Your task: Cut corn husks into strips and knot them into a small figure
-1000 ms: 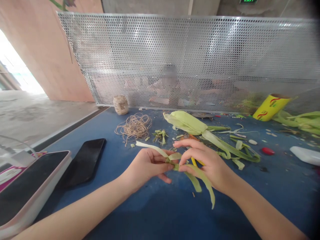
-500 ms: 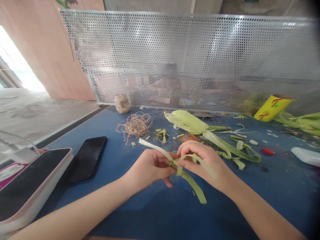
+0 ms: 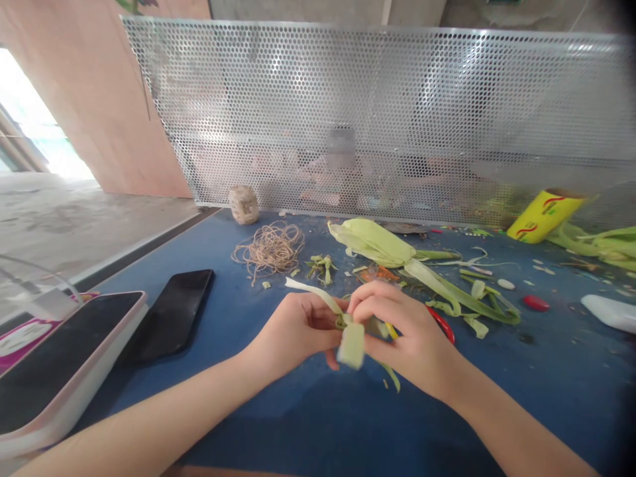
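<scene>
Both my hands meet over the blue table (image 3: 546, 397) at a knot of pale green husk strips (image 3: 352, 343). My left hand (image 3: 298, 329) pinches the strips from the left; one long strip sticks out up and left past its fingers. My right hand (image 3: 402, 328) is curled closed on the same strips from the right, and a blurred strip end hangs toward me between the two hands. Yellow and red scissor handles (image 3: 441, 323) peek out from under my right hand.
A husked corn cob (image 3: 370, 242) with trailing leaves lies behind my hands. Loose twine (image 3: 271, 248) and a twine ball (image 3: 243, 204) sit at back left. A black phone (image 3: 171, 315) and a tablet (image 3: 59, 358) lie at left. A perforated metal screen (image 3: 377, 119) walls the far edge; a yellow cup (image 3: 541, 215) lies at right.
My right hand has folded the long hanging strip up and over toward the knot. The strip that dangled toward me is now short and blurred between my hands.
</scene>
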Available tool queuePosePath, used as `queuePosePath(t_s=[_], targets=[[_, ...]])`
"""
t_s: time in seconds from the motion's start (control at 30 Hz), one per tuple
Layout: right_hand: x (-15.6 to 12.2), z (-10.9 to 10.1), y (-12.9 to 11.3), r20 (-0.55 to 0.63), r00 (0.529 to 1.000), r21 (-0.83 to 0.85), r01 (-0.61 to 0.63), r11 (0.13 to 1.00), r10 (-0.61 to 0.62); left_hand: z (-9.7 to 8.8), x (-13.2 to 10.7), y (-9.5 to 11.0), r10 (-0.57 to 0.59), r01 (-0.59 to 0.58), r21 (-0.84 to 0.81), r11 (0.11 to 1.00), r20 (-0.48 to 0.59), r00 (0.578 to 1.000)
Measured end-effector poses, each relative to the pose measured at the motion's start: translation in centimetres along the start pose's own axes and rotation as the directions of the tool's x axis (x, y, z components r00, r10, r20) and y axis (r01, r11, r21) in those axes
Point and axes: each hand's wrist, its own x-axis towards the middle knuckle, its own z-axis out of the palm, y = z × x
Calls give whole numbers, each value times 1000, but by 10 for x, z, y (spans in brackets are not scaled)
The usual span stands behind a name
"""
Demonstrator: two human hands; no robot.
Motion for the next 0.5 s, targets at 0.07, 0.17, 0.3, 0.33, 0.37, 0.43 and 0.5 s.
queuePosePath(t_s=[0.07,0.17,0.3,0.33,0.37,0.43,0.5], targets=[[-1,2,-2,-68,998,-5,-2,1000,2,0,0,1,-22,22,-32,999,-15,1000],[-3,3,-2,-165,986,-74,10,997,-23,0,0,0,-55,50,-112,992,-37,998],[-5,6,-3,-193,976,-242,56,969,-104,-2,0,-2,-121,104,-206,973,-72,990],[-5,6,-3,-199,972,-242,74,967,-124,-3,0,-3,-119,100,-216,971,-76,990],[-6,7,-4,-192,972,-214,94,972,-136,-3,1,-3,-108,89,-221,971,-76,991],[-7,9,-5,-129,981,-126,131,983,-147,-4,1,-3,-76,58,-226,972,-73,994],[-8,10,-6,-33,984,-95,172,981,-175,-4,1,-2,-58,37,-213,976,-91,994]])
